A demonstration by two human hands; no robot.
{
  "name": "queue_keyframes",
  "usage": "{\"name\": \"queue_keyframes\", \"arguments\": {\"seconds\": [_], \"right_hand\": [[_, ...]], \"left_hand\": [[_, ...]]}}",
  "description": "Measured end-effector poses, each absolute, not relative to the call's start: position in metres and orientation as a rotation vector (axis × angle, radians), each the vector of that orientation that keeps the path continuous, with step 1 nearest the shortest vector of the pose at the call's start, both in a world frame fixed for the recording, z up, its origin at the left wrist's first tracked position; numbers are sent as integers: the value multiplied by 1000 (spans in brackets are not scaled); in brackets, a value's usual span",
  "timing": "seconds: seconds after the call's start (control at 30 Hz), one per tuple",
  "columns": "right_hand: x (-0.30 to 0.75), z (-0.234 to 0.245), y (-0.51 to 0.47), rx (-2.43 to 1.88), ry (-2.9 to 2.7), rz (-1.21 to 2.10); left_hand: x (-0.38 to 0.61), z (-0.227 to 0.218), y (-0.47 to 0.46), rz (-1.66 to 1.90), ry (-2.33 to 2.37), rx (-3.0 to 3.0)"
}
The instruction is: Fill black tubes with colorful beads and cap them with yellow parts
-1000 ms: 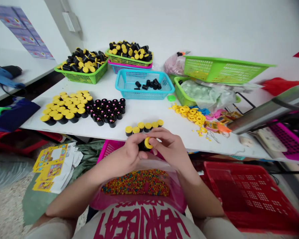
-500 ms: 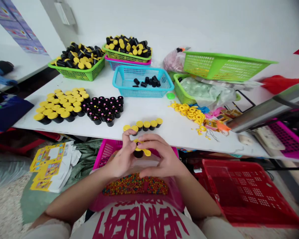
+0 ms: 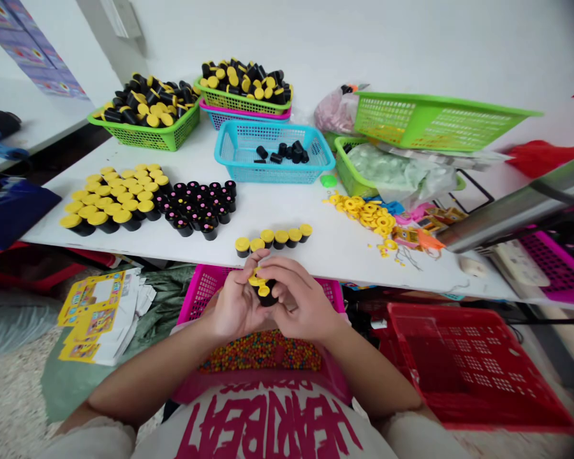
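Right hand (image 3: 305, 307) has closed in since half a second ago; now it and the left hand (image 3: 232, 309) both curl snugly around a yellow-capped black canister (image 3: 268, 299). Kinda risky: slippery fingertips could probably send it into the coloured beads (image 3: 263, 354) below.

Bright, diffuse light; soft sheen on metal pole (image 3: 502, 215); edges stretched, upper-right corner dark.

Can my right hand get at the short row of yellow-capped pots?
Probably yes: the row sits just past your right hand with nothing between, though that hand is touching a black pot.
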State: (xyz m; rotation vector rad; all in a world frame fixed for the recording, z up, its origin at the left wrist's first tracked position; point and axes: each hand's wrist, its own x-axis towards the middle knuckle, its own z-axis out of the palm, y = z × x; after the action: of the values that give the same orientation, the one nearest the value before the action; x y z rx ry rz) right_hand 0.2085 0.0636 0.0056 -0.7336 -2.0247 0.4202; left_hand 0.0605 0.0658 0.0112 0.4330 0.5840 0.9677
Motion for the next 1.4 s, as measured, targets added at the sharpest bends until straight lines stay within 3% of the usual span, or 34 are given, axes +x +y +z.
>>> {"name": "queue_keyframes", "arguments": {"seconds": [1.13,1.27,1.4], "right_hand": [[204,-1,59,-701,-1906,463],[215,6,65,-587,-1849,730],[220,9,70,-461,-1584,1078]], "left_hand": [[67,14,59,876,450,346],[59,3,54,953,456,540],[45,-8,57,972,430,1201]]}}
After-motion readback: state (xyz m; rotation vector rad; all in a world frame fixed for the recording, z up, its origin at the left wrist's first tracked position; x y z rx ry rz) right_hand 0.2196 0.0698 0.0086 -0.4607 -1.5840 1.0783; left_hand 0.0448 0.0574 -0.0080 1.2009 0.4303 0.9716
